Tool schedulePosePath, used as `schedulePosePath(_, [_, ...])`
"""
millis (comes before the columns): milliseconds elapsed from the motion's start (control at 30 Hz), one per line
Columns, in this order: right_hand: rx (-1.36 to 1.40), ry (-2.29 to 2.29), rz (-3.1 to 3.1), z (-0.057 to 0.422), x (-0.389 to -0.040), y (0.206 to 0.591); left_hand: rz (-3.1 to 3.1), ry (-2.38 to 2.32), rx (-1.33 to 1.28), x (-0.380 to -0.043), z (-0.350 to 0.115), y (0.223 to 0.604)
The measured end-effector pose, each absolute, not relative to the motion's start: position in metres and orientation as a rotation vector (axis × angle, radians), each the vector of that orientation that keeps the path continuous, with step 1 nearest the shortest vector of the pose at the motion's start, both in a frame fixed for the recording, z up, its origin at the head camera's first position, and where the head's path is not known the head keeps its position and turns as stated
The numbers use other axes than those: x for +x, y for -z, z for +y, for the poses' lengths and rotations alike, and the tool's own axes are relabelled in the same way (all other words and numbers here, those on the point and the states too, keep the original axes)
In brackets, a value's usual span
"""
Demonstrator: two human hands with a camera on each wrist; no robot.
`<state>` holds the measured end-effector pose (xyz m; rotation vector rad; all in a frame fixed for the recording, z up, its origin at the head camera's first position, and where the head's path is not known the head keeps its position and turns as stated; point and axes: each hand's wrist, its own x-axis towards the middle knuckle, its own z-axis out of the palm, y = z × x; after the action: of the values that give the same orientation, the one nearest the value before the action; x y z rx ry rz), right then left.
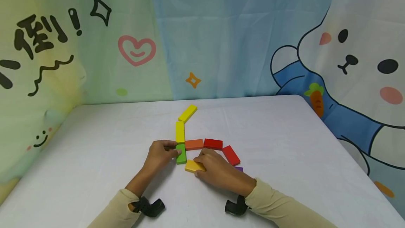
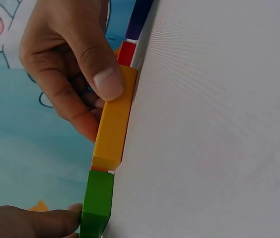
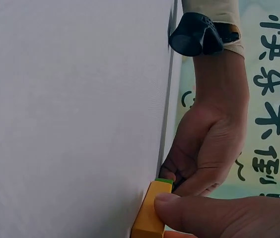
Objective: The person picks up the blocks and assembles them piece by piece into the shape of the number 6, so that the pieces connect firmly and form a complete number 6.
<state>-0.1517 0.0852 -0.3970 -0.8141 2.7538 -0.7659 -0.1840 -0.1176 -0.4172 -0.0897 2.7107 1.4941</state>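
My left hand [image 1: 160, 156] pinches the green block [image 1: 181, 159] between thumb and fingers, at the lower end of a line of blocks. With thumb and fingertips my right hand [image 1: 218, 170] holds a yellow-orange block [image 1: 191, 166] lying crosswise, its left end close by the green block's lower end. In the left wrist view, the yellow-orange block [image 2: 112, 134] has the right thumb on its near side, and a narrow gap shows between it and the green block [image 2: 98, 198]. An orange block [image 1: 194, 145] runs right from near the green block's top.
Two yellow blocks [image 1: 180, 132] continue the line upward, the farther one slanted right. Two red blocks [image 1: 213, 144] extend past the orange one, the second angled downward. A purple block [image 1: 239, 169] is partly hidden behind my right forearm. All lie on a white table [image 1: 284, 133].
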Motion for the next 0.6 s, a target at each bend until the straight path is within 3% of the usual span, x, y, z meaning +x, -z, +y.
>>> schedulePosePath(600, [-0.737, 0.792, 2.686, 0.0803, -0.1460, 0.3908, 2.745, -1.486, -0.062, -0.1870, -0.1196, 0.4211])
